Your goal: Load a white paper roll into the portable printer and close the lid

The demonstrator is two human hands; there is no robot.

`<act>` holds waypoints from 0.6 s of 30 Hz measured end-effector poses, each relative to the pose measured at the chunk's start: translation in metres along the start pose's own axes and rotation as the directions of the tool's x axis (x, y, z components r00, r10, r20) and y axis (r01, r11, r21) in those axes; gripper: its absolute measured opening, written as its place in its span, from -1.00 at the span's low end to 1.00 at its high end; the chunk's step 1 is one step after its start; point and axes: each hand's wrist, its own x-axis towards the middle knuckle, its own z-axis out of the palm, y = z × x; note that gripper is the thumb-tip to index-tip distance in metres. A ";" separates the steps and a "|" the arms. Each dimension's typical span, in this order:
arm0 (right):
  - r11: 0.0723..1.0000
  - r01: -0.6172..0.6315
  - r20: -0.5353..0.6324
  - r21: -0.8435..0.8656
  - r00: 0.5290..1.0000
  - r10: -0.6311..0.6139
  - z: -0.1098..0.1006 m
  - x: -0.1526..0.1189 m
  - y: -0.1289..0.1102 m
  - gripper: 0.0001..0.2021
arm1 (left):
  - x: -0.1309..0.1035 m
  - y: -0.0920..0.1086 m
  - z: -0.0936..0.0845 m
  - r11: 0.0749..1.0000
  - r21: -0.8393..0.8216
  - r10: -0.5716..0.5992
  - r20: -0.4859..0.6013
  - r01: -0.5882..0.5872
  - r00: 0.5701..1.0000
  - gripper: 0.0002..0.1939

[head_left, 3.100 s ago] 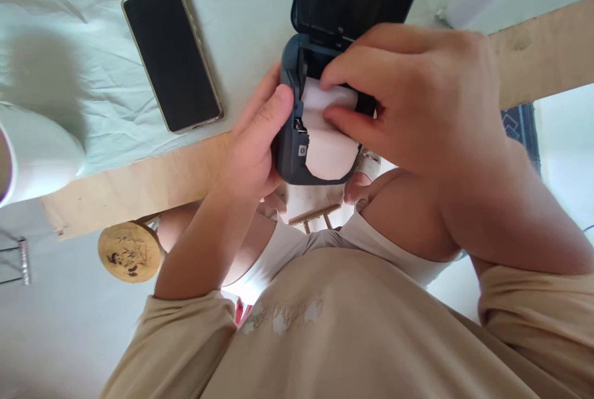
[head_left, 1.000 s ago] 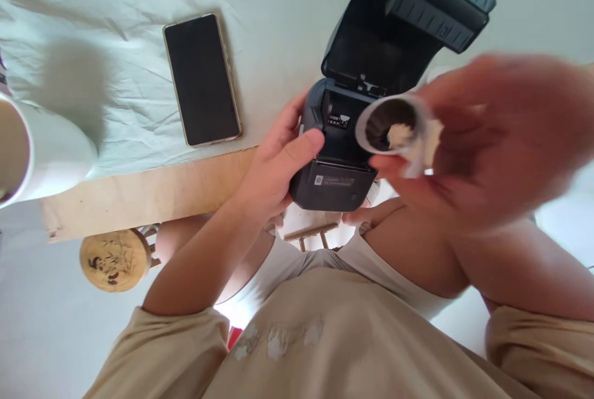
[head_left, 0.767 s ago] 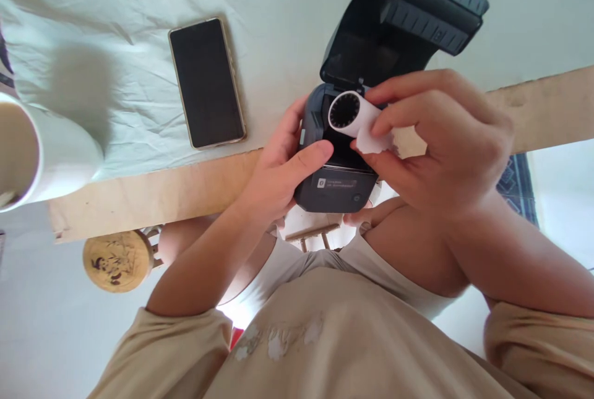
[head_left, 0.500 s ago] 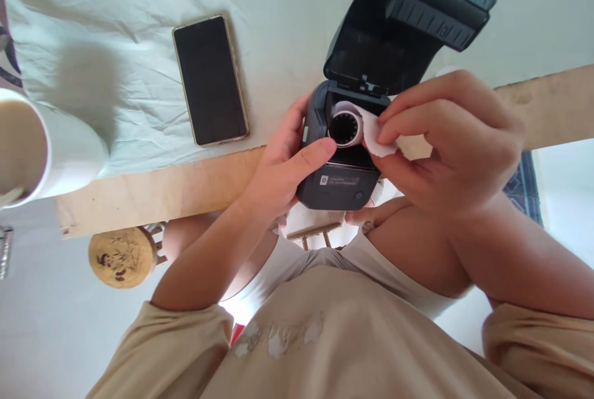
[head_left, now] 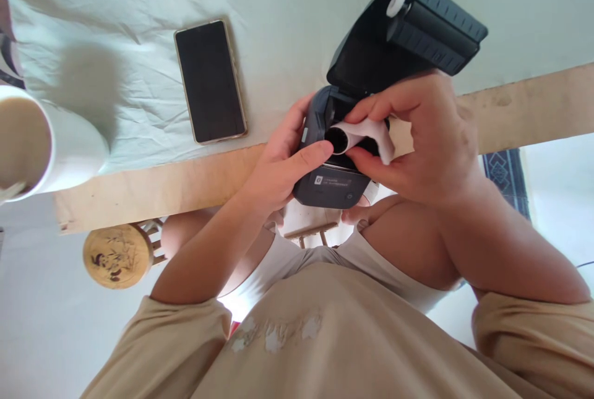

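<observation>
A dark handheld label printer is held over the table's front edge, its hinged lid swung up and back. My left hand wraps round the printer's left side, thumb at the rim of the compartment. A small white paper roll with a dark hollow core lies partly in that compartment, tilted. My right hand pinches this roll between thumb and fingers, and a loose strip of its paper curls out toward the palm. The right fingers hide part of the compartment.
A black-screened phone lies on the pale cloth left of the printer. A white cup stands at the far left. Below the wooden table edge are a round stool and my legs.
My right hand has moved left and closed round the roll itself, where before it held the loose paper end. The roll now sits tilted, and the printer with its lid has shifted slightly.
</observation>
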 end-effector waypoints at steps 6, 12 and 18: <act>0.995 0.101 -0.035 -0.012 0.994 -0.102 -0.003 0.000 0.007 -0.72 | -0.002 0.001 0.004 0.999 0.028 -0.031 -0.074 0.034 0.997 -0.56; 0.992 0.119 0.173 -0.032 0.978 -0.112 -0.010 0.006 0.005 -0.81 | 0.000 -0.003 -0.004 0.999 0.049 0.015 0.014 -0.015 1.000 -0.56; 0.994 0.098 0.160 -0.049 0.983 -0.089 -0.014 0.007 0.004 -0.84 | 0.001 -0.002 -0.005 0.999 0.046 -0.028 0.030 0.027 0.999 -0.53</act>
